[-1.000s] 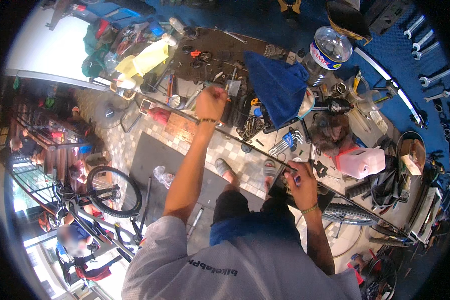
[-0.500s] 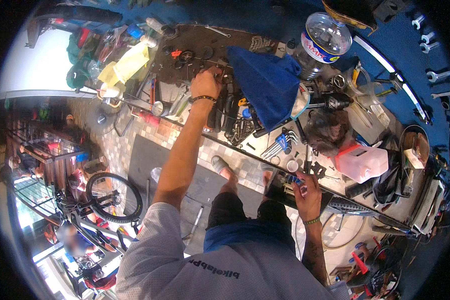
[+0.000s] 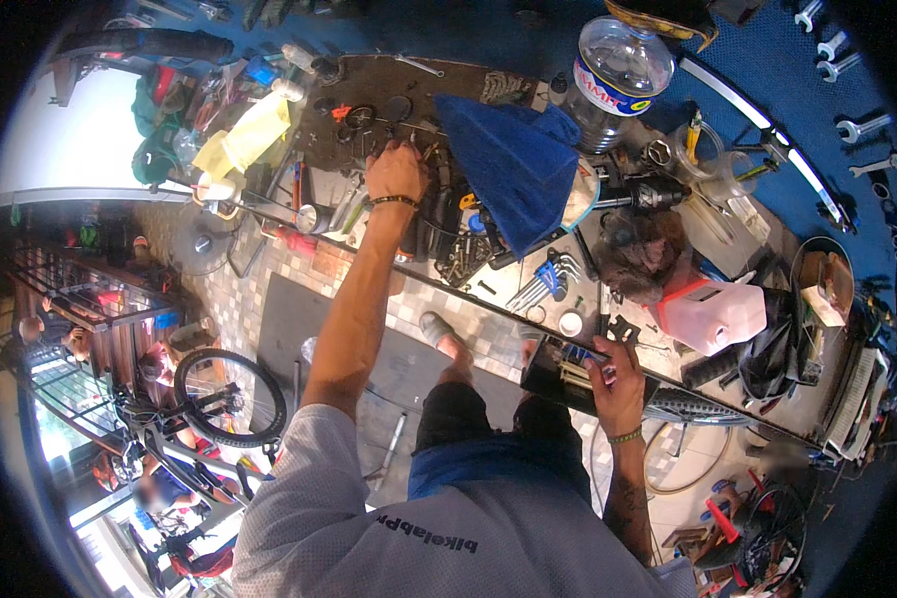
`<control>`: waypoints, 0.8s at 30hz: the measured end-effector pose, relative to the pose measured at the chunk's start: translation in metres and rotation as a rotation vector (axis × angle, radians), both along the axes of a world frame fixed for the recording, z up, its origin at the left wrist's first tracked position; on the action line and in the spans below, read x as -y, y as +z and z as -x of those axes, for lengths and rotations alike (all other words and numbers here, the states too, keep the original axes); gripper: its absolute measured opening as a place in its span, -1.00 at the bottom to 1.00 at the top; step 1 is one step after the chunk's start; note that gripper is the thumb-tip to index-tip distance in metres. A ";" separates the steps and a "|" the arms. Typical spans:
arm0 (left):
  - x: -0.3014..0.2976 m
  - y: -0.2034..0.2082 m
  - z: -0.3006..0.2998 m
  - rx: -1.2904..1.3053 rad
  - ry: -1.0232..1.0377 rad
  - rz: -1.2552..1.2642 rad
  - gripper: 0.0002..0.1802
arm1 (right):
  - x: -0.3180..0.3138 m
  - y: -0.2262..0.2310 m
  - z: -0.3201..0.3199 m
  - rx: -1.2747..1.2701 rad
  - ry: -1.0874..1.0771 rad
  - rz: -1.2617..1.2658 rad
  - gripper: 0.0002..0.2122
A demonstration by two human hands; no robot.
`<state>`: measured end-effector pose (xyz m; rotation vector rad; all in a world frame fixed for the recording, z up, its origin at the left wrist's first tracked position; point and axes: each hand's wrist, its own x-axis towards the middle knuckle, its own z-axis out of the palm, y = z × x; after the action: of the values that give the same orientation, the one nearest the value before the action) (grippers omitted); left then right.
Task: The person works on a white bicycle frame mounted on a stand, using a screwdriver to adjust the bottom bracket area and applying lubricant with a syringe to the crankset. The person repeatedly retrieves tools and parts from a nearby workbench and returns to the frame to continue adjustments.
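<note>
My left hand [image 3: 396, 171] is on the cluttered workbench, back of the hand up and fingers bent closed at a row of dark-handled tools. What its fingers hold is hidden. My right hand [image 3: 620, 387] is over an open drawer [image 3: 543, 375] below the bench's front edge, thumb and curved fingers apart. Small parts lie in the drawer beside its thumb. Just beyond it stands a small white cup [image 3: 570, 324]. Between my hands lie a blue cloth [image 3: 513, 164], a set of hex keys [image 3: 548, 279] in a blue holder and a pile of small metal parts [image 3: 461, 257].
A large clear plastic bottle [image 3: 620, 75] stands at the back. To the right are a pinkish-white jug [image 3: 713, 314] and a brown rag [image 3: 643, 254]. Wrenches [image 3: 864, 128] hang on the blue wall. A bicycle wheel [image 3: 229, 397] is at left, with people beyond.
My right hand has shifted slightly right along the drawer, showing more of its contents. My left hand has moved little; the view has shifted slightly.
</note>
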<state>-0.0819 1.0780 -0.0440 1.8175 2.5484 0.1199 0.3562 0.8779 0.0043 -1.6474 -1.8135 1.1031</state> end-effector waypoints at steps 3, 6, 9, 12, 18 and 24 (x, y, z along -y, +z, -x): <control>0.002 -0.006 0.006 -0.027 -0.031 -0.032 -0.80 | 0.001 0.004 -0.002 -0.014 -0.001 0.015 -0.66; -0.005 -0.005 0.008 -0.074 -0.070 0.057 -0.76 | 0.003 0.007 -0.004 -0.010 -0.005 0.027 -0.65; -0.023 0.011 0.000 -0.088 -0.040 0.232 -0.70 | 0.010 -0.002 -0.012 0.013 -0.017 0.000 -0.64; -0.029 0.021 -0.002 -0.114 -0.031 0.323 -0.64 | 0.013 0.001 -0.020 0.013 -0.048 0.040 -0.66; 0.018 0.076 0.004 -0.103 0.100 0.089 -0.53 | 0.050 0.014 -0.084 -0.074 -0.337 0.026 -0.81; 0.205 0.118 -0.163 1.097 -0.178 0.283 -0.82 | 0.098 0.010 -0.071 -0.206 -0.149 0.114 -0.77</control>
<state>0.0810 0.8734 0.0737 1.2913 1.5362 0.5396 0.4271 0.7794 0.0139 -1.6360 -1.4994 1.2781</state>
